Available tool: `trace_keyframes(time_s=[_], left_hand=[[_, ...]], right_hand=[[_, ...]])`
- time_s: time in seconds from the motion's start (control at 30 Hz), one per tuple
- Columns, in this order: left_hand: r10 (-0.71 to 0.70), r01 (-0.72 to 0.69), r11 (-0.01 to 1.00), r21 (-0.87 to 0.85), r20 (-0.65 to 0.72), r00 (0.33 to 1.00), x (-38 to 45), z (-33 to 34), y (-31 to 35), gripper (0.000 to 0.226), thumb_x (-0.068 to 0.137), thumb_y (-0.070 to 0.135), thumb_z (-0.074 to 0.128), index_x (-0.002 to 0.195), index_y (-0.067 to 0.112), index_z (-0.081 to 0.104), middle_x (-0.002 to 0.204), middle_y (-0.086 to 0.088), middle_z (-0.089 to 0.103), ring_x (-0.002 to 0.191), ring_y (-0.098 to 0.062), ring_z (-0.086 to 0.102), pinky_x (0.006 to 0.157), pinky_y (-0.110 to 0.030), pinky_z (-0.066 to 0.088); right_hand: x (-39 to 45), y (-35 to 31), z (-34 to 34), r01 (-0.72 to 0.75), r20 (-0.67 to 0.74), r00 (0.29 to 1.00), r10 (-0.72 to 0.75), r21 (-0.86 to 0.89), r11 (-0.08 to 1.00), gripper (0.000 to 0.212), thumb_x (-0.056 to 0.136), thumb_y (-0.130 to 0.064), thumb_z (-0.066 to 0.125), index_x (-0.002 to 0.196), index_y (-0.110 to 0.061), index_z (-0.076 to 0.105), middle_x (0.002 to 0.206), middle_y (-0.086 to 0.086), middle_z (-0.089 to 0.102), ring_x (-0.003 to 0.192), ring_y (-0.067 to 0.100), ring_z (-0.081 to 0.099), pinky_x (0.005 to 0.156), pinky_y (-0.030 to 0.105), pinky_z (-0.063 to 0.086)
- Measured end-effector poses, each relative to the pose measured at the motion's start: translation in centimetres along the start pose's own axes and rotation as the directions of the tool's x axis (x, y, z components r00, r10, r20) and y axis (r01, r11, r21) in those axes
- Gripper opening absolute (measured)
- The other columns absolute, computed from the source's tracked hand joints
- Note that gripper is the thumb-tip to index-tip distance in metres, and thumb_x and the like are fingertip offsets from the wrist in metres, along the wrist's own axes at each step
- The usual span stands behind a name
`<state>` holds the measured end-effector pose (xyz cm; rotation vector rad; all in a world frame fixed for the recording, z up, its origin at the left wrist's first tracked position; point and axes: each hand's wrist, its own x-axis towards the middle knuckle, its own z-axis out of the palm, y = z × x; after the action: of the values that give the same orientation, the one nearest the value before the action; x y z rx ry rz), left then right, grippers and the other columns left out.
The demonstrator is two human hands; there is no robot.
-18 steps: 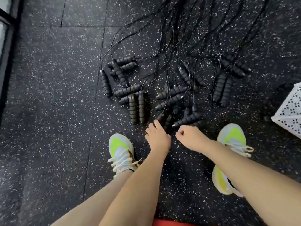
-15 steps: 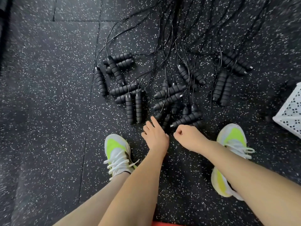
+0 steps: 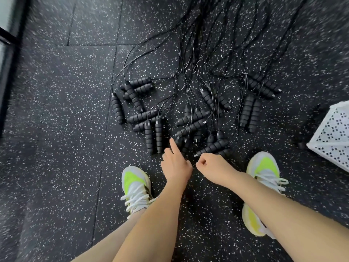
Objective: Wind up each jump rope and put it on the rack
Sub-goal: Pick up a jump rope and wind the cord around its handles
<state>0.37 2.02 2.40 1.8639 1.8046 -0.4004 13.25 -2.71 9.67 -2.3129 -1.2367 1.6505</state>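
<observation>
Several jump ropes lie loose on the speckled black floor, their black ribbed handles [image 3: 192, 118] in a heap and their thin cords [image 3: 196, 44] running off toward the top. My left hand [image 3: 175, 164] hovers just in front of the heap, index finger straight and pointing at the nearest handle ends [image 3: 180, 141]; it holds nothing. My right hand [image 3: 213, 167] is beside it with the fingers curled into a fist, just short of a slanted handle [image 3: 212, 147], with nothing visibly in its grip.
A white perforated basket [image 3: 332, 137] stands at the right edge. My two white and yellow shoes [image 3: 135, 184] [image 3: 264, 171] flank the hands. A black frame [image 3: 11, 46] runs along the far left. A floor tile seam [image 3: 105, 129] runs left of the heap.
My left hand has crept forward and its index finger now points out at the handles. The right hand stays curled in about the same place. The view shifted slightly.
</observation>
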Motion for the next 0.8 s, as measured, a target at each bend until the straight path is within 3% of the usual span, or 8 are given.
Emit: trace_keyframes(time_s=[0.1,0.3,0.47,0.57,0.67,0.8], left_hand=[[0.024,-0.025,0.999,-0.049,-0.008,1.0,-1.1,-4.0,0.7,0.102,0.085,0.034,0.068,0.16,0.019,0.001,0.139,-0.008,0.045,0.123,-0.028,0.053,0.092,-0.043,0.049],[0.126,-0.132,0.988,-0.086,-0.068,0.99,-4.0,-12.7,3.3,0.088,0.086,0.035,0.07,0.153,0.02,0.017,0.135,-0.008,0.054,0.116,-0.035,0.062,0.091,-0.045,0.05],[0.192,-0.228,0.954,-0.196,-0.185,0.964,-8.0,-20.1,6.2,0.056,0.087,0.033,0.065,0.132,0.023,0.035,0.122,-0.008,0.06,0.109,-0.038,0.063,0.085,-0.044,0.051],[0.2,-0.269,0.926,-0.264,-0.262,0.944,-10.8,-23.7,7.5,0.048,0.083,0.032,0.066,0.121,0.027,0.037,0.113,-0.001,0.061,0.099,-0.033,0.064,0.08,-0.042,0.049],[0.209,-0.319,0.887,-0.333,-0.326,0.922,-13.8,-26.8,8.5,0.045,0.081,0.031,0.07,0.111,0.034,0.036,0.101,0.008,0.062,0.087,-0.024,0.061,0.074,-0.037,0.043],[0.227,-0.372,0.85,-0.372,-0.379,0.897,-17.4,-29.7,9.5,0.046,0.08,0.036,0.07,0.111,0.036,0.036,0.096,0.014,0.064,0.084,-0.019,0.063,0.073,-0.036,0.047]], right_hand=[[-2.3,-1.5,-1.9,0.013,-0.037,0.999,-0.014,-0.003,1.0,0.02,0.101,-0.037,0.047,0.092,-0.024,0.059,0.076,-0.003,0.066,0.059,0.014,0.056,0.056,0.031,0.045],[-8.5,-5.0,-7.1,0.09,-0.148,0.985,-0.086,0.02,0.996,0.022,0.102,-0.035,0.045,0.09,-0.023,0.058,0.079,-0.004,0.065,0.061,0.01,0.056,0.06,0.03,0.045],[-13.9,-6.7,-10.8,0.172,-0.294,0.945,-0.145,0.071,0.983,0.018,0.099,-0.035,0.047,0.092,-0.023,0.059,0.086,-0.001,0.068,0.08,0.023,0.066,0.078,0.038,0.053],[-16.6,-7.5,-12.4,0.224,-0.358,0.919,-0.165,0.131,0.966,0.015,0.1,-0.036,0.052,0.109,-0.026,0.058,0.092,-0.006,0.066,0.082,0.017,0.067,0.074,0.034,0.052],[-19.1,-8.7,-13.9,0.301,-0.445,0.878,-0.174,0.233,0.925,0.034,0.102,-0.032,0.054,0.134,-0.027,0.048,0.101,-0.008,0.064,0.086,0.015,0.067,0.067,0.026,0.047],[-21.6,-10.3,-15.1,0.442,-0.618,0.76,-0.204,0.26,0.859,0.06,0.102,-0.022,0.055,0.155,-0.032,0.028,0.123,-0.007,0.06,0.074,0.007,0.059,0.06,0.015,0.04]])
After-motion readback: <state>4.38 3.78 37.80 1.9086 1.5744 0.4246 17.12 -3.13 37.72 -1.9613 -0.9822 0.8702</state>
